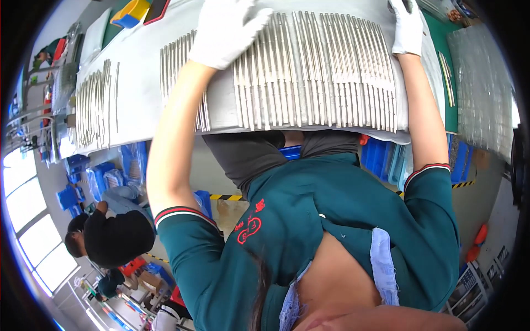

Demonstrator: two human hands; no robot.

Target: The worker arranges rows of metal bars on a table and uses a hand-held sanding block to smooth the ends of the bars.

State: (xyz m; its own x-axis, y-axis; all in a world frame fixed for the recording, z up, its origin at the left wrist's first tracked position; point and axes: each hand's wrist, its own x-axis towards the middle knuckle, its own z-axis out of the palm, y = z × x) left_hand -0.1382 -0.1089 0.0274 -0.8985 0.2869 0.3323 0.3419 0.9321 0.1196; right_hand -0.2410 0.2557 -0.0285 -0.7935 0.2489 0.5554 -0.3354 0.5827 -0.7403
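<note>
My left hand (225,34), in a white glove, lies over the row of slim metal rods (265,71), its thumb stretched out to the right. The upper edge of the picture cuts off part of its fingers. At the right end of the row is my right hand (407,30), also gloved in white. Its fingers stand apart with a dark gap between them, and their tips are partly cut off. Many silvery rods lie side by side in front of me, and my left hand and forearm hide some. A smaller group of rods (94,105) lies farther left.
A pale sheet (141,105) covers the table under the rods. Yellow and blue bins (131,12) stand at the far left. Clear plastic wrapping (479,83) sits beyond the green mat at right. Blue crates (378,157) are below the table; a person in black (118,237) is at left.
</note>
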